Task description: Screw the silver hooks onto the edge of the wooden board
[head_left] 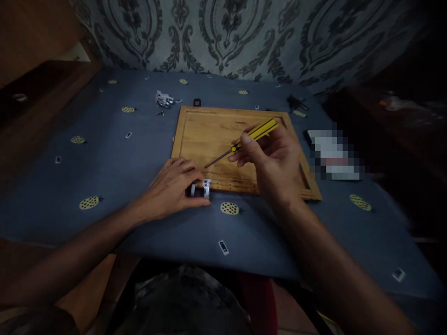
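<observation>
A yellow-handled screwdriver (256,134) is gripped in my right hand (277,160), above the wooden panel (209,135). Its thin shaft slants down to the left, the tip close to my left hand (178,186). That hand lies over the panel's near left corner, its fingers and thumb closed round a shiny metal hinge (206,188) at the near edge. Part of the hinge is hidden by the fingers. Several small dark holes run along the panel's near edge. Whether the screwdriver tip touches the wood, I cannot tell.
A heap of metal hinges (164,99) lies at the back left, with small screws (160,113) in front. Behind the panel is a small dark square piece (197,102). A dark object (296,103) sits at the back right, and a blurred-out flat item (335,156) right of the panel.
</observation>
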Motion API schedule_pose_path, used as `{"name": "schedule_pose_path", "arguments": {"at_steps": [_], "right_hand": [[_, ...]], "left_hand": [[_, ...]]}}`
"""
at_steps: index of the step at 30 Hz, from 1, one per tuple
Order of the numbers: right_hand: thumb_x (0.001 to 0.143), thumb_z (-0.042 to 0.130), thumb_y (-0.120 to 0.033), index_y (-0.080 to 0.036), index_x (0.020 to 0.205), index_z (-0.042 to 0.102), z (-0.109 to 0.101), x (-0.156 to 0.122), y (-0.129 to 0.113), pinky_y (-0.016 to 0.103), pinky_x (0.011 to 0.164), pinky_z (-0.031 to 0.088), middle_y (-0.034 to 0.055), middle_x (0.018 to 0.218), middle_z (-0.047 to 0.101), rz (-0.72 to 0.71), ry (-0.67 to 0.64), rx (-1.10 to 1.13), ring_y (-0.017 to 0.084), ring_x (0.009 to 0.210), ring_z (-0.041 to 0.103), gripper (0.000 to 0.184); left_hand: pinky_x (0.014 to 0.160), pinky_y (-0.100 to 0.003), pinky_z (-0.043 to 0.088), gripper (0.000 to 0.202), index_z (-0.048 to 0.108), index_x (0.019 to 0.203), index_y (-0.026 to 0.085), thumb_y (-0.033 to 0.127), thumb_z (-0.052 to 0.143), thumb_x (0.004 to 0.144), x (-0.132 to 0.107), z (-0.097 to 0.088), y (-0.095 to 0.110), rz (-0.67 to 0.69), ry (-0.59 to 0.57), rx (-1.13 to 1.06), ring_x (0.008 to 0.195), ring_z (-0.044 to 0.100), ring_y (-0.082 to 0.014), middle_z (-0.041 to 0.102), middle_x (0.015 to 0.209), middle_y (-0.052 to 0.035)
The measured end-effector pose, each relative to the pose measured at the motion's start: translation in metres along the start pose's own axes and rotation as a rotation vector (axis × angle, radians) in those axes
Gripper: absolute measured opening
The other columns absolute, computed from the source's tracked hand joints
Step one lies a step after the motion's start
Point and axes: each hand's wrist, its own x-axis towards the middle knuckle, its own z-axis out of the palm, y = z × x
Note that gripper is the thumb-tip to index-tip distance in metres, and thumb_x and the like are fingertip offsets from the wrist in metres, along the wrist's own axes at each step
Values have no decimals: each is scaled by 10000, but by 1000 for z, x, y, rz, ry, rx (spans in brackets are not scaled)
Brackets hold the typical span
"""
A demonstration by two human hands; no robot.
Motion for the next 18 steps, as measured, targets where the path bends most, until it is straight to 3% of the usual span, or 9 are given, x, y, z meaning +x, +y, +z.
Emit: {"name": "schedule_pose_path", "arguments": {"at_steps": [5, 9, 14, 18], "right_hand": [[854, 793, -532, -253, 930, 578, -3, 5, 25, 238, 466, 523, -12, 840, 723, 110, -34, 11, 166, 639, 756, 360], [810, 812, -401, -229, 810, 589, -7, 10, 30, 264, 470, 512, -35, 742, 678, 159, 69, -82, 114, 507, 628, 281], [754, 815, -282, -206, 809, 676, -17, 18, 31, 364, 793, 585, 8, 838, 723, 45, 227, -356, 193, 833, 707, 168], [820, 748, -345, -206, 864, 722, -25, 19, 32, 323, 715, 556, 34, 915, 761, 11, 236, -347, 206, 870, 709, 148]], "left_hand": [[990, -434, 438, 361, 719, 1037, 201, 486, 841, 854, 0, 1, -1, 8, 18, -12, 1103, 619, -281, 699, 1108, -56], [972, -424, 443, 375, 707, 1044, 207, 504, 835, 856, 0, 3, -3, 29, 47, -17, 1068, 621, -268, 700, 1072, -44], [957, -408, 444, 363, 709, 1023, 207, 504, 838, 857, 0, 1, -3, 34, 40, -26, 1059, 630, -257, 703, 1059, -39], [928, -409, 452, 353, 730, 1026, 227, 529, 820, 867, 1, -2, -1, -8, 12, -10, 1035, 630, -258, 700, 1027, -34]]}}
